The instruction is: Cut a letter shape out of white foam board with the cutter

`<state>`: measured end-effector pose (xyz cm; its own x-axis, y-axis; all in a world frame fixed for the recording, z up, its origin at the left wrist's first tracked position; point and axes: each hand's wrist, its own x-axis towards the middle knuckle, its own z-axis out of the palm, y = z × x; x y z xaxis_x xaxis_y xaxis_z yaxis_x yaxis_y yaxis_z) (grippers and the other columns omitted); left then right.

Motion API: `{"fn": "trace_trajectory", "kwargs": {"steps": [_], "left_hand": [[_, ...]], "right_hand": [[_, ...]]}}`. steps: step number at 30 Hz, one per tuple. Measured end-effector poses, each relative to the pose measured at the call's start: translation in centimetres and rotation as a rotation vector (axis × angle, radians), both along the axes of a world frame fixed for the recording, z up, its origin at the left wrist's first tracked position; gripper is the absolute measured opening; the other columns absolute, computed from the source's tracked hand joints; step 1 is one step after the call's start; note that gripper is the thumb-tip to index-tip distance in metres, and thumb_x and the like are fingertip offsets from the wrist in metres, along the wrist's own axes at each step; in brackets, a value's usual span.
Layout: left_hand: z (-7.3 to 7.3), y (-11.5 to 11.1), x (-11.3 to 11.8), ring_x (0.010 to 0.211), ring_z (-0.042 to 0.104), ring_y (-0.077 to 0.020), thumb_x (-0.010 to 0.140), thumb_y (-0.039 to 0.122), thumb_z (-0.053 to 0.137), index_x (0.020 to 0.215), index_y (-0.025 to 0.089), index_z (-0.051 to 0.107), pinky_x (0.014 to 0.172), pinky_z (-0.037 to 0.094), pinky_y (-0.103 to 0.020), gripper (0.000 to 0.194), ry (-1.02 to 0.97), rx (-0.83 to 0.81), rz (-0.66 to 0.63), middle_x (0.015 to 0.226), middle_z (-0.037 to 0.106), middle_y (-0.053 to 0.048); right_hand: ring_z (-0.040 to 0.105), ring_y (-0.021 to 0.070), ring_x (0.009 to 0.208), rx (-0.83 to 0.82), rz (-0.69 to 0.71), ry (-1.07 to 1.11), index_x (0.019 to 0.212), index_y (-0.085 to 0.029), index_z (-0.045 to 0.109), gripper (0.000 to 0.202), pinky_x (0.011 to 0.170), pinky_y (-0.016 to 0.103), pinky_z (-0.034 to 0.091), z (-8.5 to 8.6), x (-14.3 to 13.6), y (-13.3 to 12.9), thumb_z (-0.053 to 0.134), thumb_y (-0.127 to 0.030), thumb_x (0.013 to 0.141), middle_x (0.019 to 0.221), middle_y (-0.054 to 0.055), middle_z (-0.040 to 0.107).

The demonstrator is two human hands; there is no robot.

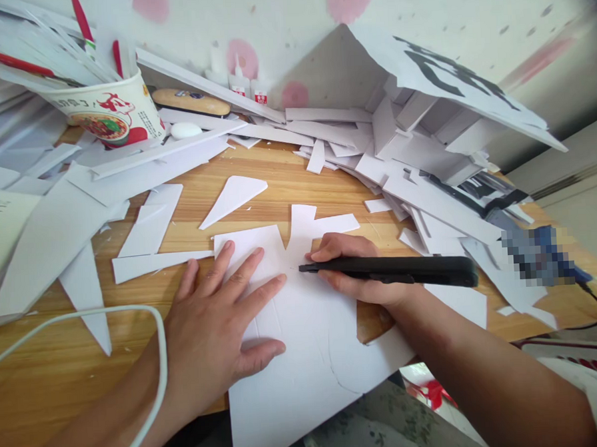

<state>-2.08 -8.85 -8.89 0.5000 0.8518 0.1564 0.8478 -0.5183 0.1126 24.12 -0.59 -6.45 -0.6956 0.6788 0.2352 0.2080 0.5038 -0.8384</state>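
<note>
A white foam board sheet (295, 357) with cut-out edges lies on the wooden table and overhangs its front edge. My left hand (228, 314) presses flat on the sheet's left part, fingers spread. In my right hand (354, 270) is a black utility knife (411, 271), held nearly level with its tip pointing left at the board, right of my left fingertips. Whether the tip touches the board I cannot tell. Faint drawn lines, one of them curved, show on the sheet. Beyond the sheet lies a loose wedge-shaped offcut (234, 197).
A paper noodle cup (117, 116) holding red-handled tools and strips stands back left. Small white glue bottles (239, 80) stand by the wall. Foam board scraps (428, 210) pile up at right, under a box-like foam board structure (422, 103). A white cable (160, 351) crosses my left forearm.
</note>
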Motion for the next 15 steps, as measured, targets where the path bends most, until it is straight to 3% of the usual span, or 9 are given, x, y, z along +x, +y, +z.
{"fn": "trace_trajectory", "kwargs": {"steps": [5, 8, 12, 15], "left_hand": [[0.2, -0.1, 0.2, 0.141, 0.022, -0.0460, 0.075, 0.053, 0.067, 0.139, 0.035, 0.049, 0.103, 0.024, -0.073, 0.068, -0.005, -0.015, 0.011, 0.154, 0.036, -0.007], [0.4, -0.2, 0.5, 0.142, 0.022, -0.0451, 0.073, 0.051, 0.071, 0.136, 0.034, 0.052, 0.105, 0.023, -0.072, 0.068, -0.013, -0.016, 0.046, 0.153, 0.037, -0.007], [0.5, 0.0, 0.4, 0.141, 0.024, -0.0461, 0.074, 0.052, 0.070, 0.135, 0.033, 0.054, 0.105, 0.028, -0.070, 0.066, -0.037, -0.004, 0.036, 0.152, 0.039, -0.008], [0.8, 0.0, 0.4, 0.140, 0.025, -0.0461, 0.076, 0.051, 0.069, 0.133, 0.027, 0.058, 0.105, 0.035, -0.064, 0.063, -0.047, -0.005, -0.005, 0.149, 0.044, -0.011]], "right_hand": [[0.064, 0.0194, 0.083, -0.020, 0.032, 0.037, 0.100, -0.026, 0.063, 0.018, 0.074, 0.035, 0.051, -0.4, 0.3, 0.2, 0.063, -0.021, 0.082, 0.096, 0.003, 0.066], [0.065, 0.0201, 0.085, -0.096, -0.017, 0.104, 0.095, -0.025, 0.066, 0.016, 0.076, 0.035, 0.051, -1.0, 0.1, 0.1, 0.065, -0.020, 0.080, 0.094, 0.003, 0.067], [0.062, 0.0155, 0.071, -0.275, -0.339, 0.455, 0.082, -0.024, 0.066, 0.011, 0.068, 0.030, 0.050, -1.1, -0.3, 0.1, 0.067, -0.018, 0.072, 0.077, -0.002, 0.065], [0.056, 0.0114, 0.058, -0.340, -0.558, 0.616, 0.080, -0.024, 0.066, 0.012, 0.057, 0.025, 0.045, 0.6, -0.5, -0.1, 0.068, -0.017, 0.069, 0.067, -0.005, 0.059]]}}
